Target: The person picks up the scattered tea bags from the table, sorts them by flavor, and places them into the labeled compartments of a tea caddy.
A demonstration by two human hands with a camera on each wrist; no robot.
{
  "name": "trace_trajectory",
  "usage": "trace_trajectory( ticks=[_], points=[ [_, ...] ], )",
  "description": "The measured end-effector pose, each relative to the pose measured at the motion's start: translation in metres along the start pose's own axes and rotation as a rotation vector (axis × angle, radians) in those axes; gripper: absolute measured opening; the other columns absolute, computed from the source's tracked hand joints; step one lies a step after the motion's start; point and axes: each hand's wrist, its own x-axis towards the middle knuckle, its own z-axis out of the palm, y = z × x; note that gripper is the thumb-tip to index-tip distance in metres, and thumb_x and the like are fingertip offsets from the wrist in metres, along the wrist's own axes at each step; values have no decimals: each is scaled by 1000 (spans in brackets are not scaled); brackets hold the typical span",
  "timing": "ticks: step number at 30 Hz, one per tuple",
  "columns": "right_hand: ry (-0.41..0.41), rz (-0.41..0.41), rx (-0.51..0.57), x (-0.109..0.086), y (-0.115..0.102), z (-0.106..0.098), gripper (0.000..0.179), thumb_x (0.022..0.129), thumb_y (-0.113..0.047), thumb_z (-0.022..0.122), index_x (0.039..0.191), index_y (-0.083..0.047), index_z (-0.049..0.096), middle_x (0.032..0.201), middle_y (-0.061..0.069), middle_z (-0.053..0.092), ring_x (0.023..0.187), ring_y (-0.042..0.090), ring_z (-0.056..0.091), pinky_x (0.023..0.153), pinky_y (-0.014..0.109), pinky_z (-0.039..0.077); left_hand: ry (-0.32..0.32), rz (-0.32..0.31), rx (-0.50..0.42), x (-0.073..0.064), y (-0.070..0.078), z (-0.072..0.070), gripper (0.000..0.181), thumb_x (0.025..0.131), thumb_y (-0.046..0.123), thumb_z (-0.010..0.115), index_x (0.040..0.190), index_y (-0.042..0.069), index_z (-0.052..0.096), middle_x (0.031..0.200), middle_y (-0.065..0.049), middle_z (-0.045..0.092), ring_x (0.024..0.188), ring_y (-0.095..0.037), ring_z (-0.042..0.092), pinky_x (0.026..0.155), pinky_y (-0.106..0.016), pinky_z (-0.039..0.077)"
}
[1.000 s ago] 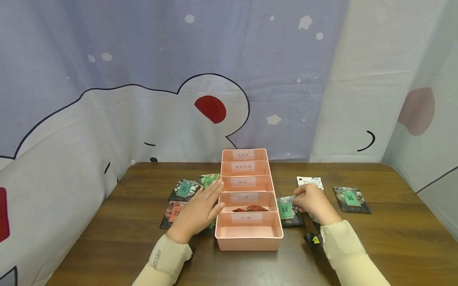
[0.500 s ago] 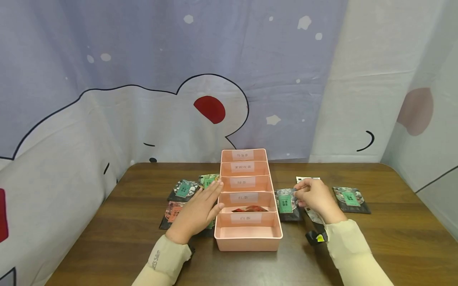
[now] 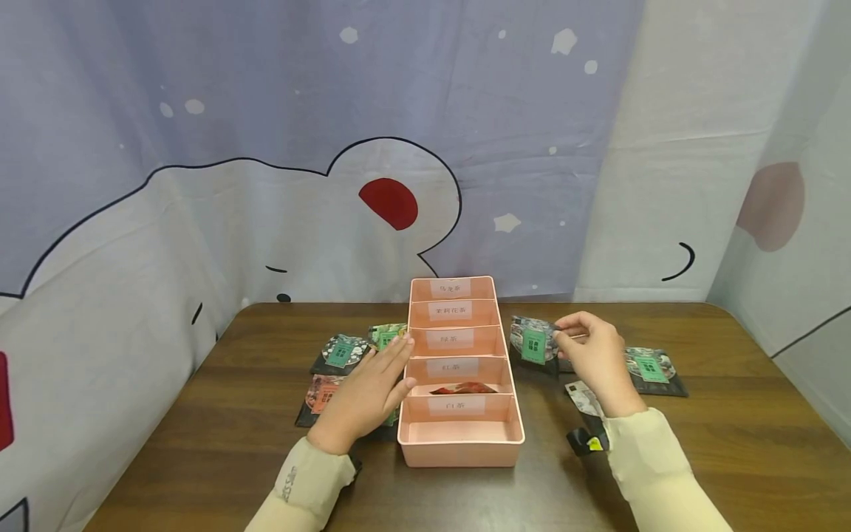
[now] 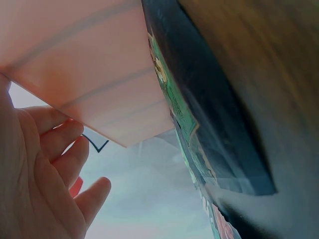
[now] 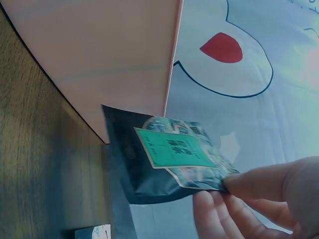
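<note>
A: Right hand (image 3: 595,355): what's in it?

B: One dark tea sachet (image 3: 534,345), green label facing up. Thumb and fingers pinch its right edge, the gap down to the packet's thickness. In the right wrist view it is tilted, held up off the counter (image 3: 213,451).

A: Where, relative to the box?

B: Just right of the pink divided box (image 3: 460,455), near its long side. Can't tell whether packet and wall touch.

A: Left hand (image 3: 368,391)?

B: At the box's left rim. Fingers nearly straight and close together, thumb apart, fingertips against the edge. Open posture, gripping nothing.

A: Inside the box?

B: Five compartments in a row, each with a white paper label in Chinese characters. A red sachet (image 3: 465,388) sits in the second one from the near end; only its top shows.

A: Others on the counter?

B: Left side: a black floral sachet (image 3: 341,355), an orange-label sachet (image 3: 322,397) nearer the person, a bright green sachet (image 3: 384,335) close to the box. Right side: a flat green-label sachet (image 3: 654,369) beyond the right hand, and a pale-topped packet (image 3: 583,397) partly hidden by the right wrist.

A: Backdrop?

B: Printed curtain (image 3: 518,133), violet and white, cartoon outlines.
</note>
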Motion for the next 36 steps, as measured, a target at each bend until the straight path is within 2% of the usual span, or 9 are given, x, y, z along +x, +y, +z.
trace_trajectory(
  ticks=[4, 7, 10, 14, 16, 21, 25, 33, 36],
  points=[
    [101, -35, -18, -2, -3, 1, 12, 96, -4, 66, 106, 1, 70, 97, 20, 73, 80, 34, 74, 60, 21, 57, -8, -15, -3, 0, 1, -1, 64, 107, 44, 46, 160, 11, 32, 166, -3, 28, 153, -22, 23, 124, -48, 18],
    [165, -57, -21, -3, -7, 1, 11, 96, -5, 68, 105, -1, 72, 98, 19, 74, 79, 33, 74, 58, 16, 53, -6, -17, -3, 0, 2, -1, 64, 107, 43, 47, 160, 11, 32, 166, -2, 28, 154, -20, 22, 124, -47, 18],
    [204, -73, 2, -5, -10, 1, 11, 96, -6, 68, 105, -2, 72, 98, 18, 74, 75, 24, 75, 58, 13, 52, 4, -10, -3, 0, 2, -1, 63, 107, 41, 49, 159, 10, 34, 165, -3, 30, 153, -21, 23, 124, -48, 20],
    [261, -108, 51, -7, -15, 2, 12, 95, -5, 68, 106, -2, 73, 99, 17, 74, 71, -2, 69, 58, 10, 52, 2, -14, -7, 0, 2, -1, 63, 107, 42, 49, 159, 10, 34, 165, -3, 29, 153, -21, 23, 124, -48, 20],
    [299, -144, 78, -8, -17, 4, 12, 95, -2, 68, 105, -1, 73, 97, 16, 74, 70, -10, 64, 59, 9, 51, -5, -17, -9, 0, 1, -1, 64, 107, 43, 47, 160, 11, 33, 165, -2, 28, 153, -21, 22, 124, -47, 19],
    [371, -224, 142, -10, -23, 7, 11, 93, 1, 69, 103, 2, 73, 92, 16, 73, 70, -10, 63, 63, 7, 51, -15, -17, -19, 1, 1, -1, 64, 107, 45, 45, 160, 12, 30, 166, -1, 26, 153, -21, 21, 124, -47, 17],
    [367, -252, 206, -13, -27, 12, 11, 93, 1, 69, 103, 3, 72, 92, 17, 72, 71, -5, 66, 66, 10, 54, -16, -16, -18, 1, 0, -1, 64, 107, 45, 45, 160, 12, 30, 166, -1, 26, 153, -21, 22, 124, -47, 18],
    [270, -345, 361, -19, -33, 26, 9, 93, 7, 67, 102, 7, 69, 93, 20, 68, 74, 1, 69, 66, 17, 59, -9, -13, -12, 0, 0, 0, 64, 107, 44, 47, 159, 9, 33, 166, -4, 28, 153, -22, 23, 124, -48, 18],
    [237, -367, 380, -20, -32, 33, 10, 91, 11, 68, 101, 9, 68, 94, 21, 68, 77, 1, 69, 67, 16, 58, -19, -15, -10, 0, 0, -1, 65, 107, 44, 46, 160, 10, 31, 166, -3, 27, 153, -22, 22, 125, -47, 17]
  ],
)
